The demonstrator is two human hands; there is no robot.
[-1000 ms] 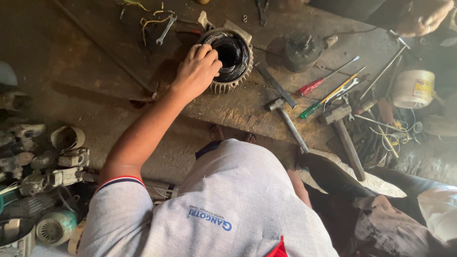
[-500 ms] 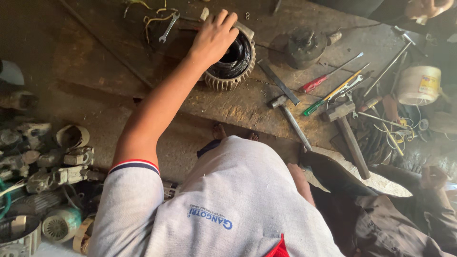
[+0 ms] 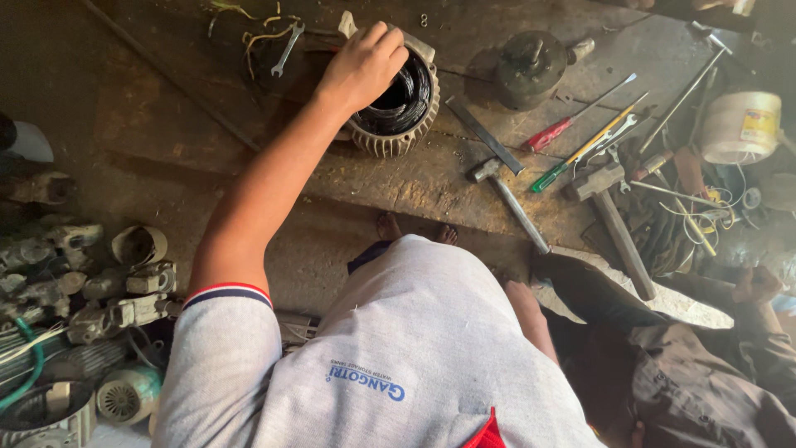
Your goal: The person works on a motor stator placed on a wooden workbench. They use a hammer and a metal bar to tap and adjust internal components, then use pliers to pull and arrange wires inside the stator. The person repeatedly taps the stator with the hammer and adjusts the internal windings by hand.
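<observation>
A round finned motor stator housing (image 3: 412, 124) with dark windings inside stands on the worn workbench (image 3: 431, 178). My left hand (image 3: 365, 70) reaches out over it, fingers curled over its upper left rim and into the bore. My left arm stretches from the lower left. My right hand is out of sight, below my grey shirt.
Right of the stator lie a flat file (image 3: 483, 134), a hammer (image 3: 510, 199), red and green screwdrivers (image 3: 572, 124), a bigger hammer (image 3: 618, 224), a round motor cover (image 3: 531, 66) and a white tub (image 3: 740, 126). A wrench (image 3: 288, 48) lies upper left. Motor parts (image 3: 91, 290) pile at left. Another person sits at lower right (image 3: 705, 373).
My left hand has slid from the stator's left side up onto its upper left rim. The stator has stayed in place.
</observation>
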